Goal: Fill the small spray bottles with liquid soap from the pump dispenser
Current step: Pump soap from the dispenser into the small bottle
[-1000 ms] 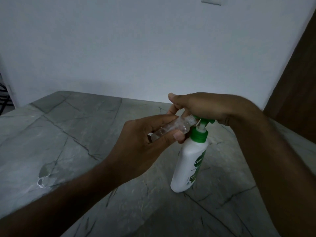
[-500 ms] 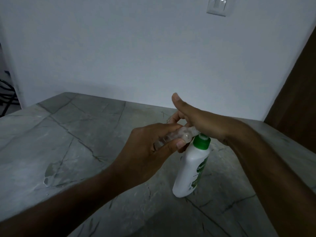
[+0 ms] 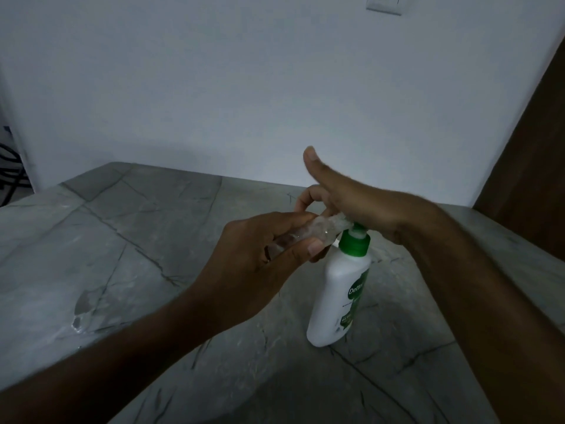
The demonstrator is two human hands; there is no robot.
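A white pump dispenser (image 3: 339,289) with a green collar stands upright on the grey stone table (image 3: 128,240). My right hand (image 3: 360,206) lies on top of its pump head, palm down, thumb raised; the pump head is hidden under it. My left hand (image 3: 263,261) grips a small clear spray bottle (image 3: 315,229), tilted almost flat, its open neck held against the pump's spout. The bottle's contents look cloudy near the neck.
A wet patch (image 3: 84,310) glints on the table at the left. The white wall (image 3: 244,87) rises behind the table, with a switch plate (image 3: 383,4) at the top. A dark wooden panel (image 3: 532,148) stands at the right.
My right hand has pressed the pump head down, so the green spout that showed a second ago is now covered. The left hand keeps the small bottle at the spout.
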